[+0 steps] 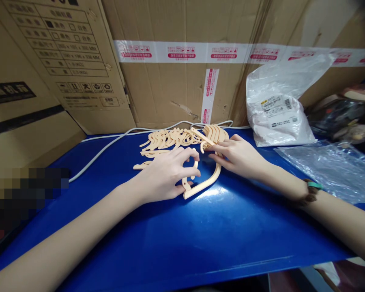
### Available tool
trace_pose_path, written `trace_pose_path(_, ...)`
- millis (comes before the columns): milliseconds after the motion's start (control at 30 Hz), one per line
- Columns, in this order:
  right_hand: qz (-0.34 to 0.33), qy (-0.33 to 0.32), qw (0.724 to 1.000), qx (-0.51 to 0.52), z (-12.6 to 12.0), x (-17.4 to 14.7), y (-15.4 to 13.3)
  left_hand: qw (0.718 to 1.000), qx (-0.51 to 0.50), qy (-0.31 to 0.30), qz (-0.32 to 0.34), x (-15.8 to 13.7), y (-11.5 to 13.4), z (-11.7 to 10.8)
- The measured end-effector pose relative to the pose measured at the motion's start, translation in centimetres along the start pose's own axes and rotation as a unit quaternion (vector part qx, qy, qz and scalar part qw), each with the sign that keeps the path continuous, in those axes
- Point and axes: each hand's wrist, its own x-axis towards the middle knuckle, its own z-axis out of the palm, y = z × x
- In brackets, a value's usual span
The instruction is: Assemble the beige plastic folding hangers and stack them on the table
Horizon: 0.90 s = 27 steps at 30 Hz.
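Note:
On the blue table, my left hand [172, 174] has its fingers curled around a small curved wooden piece [195, 165], the thumb low beside the bent wooden strip. That pale bent wooden strip [205, 185] runs from the left thumb up to my right hand [240, 156], whose fingers are closed on its far end. A straight wooden piece [203, 137] and a small hook-shaped end lie by the right fingertips, partly covered. Behind the hands, several rib-like wooden pieces [167, 138] lie in a row. More curved wooden pieces [215, 133] are stacked behind the right hand.
Cardboard boxes [182, 89] wall off the back and left. A white cable [100, 152] crosses the table's rear. At right stand a white plastic bag [280, 117] with a label and a flat clear plastic bag [331, 166]. Blue tabletop [182, 243] stretches in front.

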Motion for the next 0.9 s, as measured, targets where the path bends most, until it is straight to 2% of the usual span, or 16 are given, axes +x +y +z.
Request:
trace_pose_path(167,0.001,0.0,1.0,0.01,0.2,0.0,0.0,0.999,-0.024,-0.003,-0.024,-0.1,-0.3,0.4)
trace_pose_path(333,0.009,-0.006,1.0,0.023,0.2,0.0,-0.1,0.995,-0.06,-0.061,-0.057,-0.1,-0.4,0.4)
trace_pose_path(500,0.015,-0.013,0.999,0.039,0.1,0.0,-0.2,0.993,-0.054,-0.082,-0.073,-0.2,-0.1,0.6)
trace_pose_path(700,0.01,0.003,0.999,0.048,0.3,0.0,-0.3,0.99,-0.067,-0.083,-0.09,0.2,0.5,0.0)
trace_pose_path(900,0.007,0.029,0.999,0.031,0.6,-0.1,-0.3,0.994,-0.045,-0.05,-0.088,0.3,1.1,0.0)
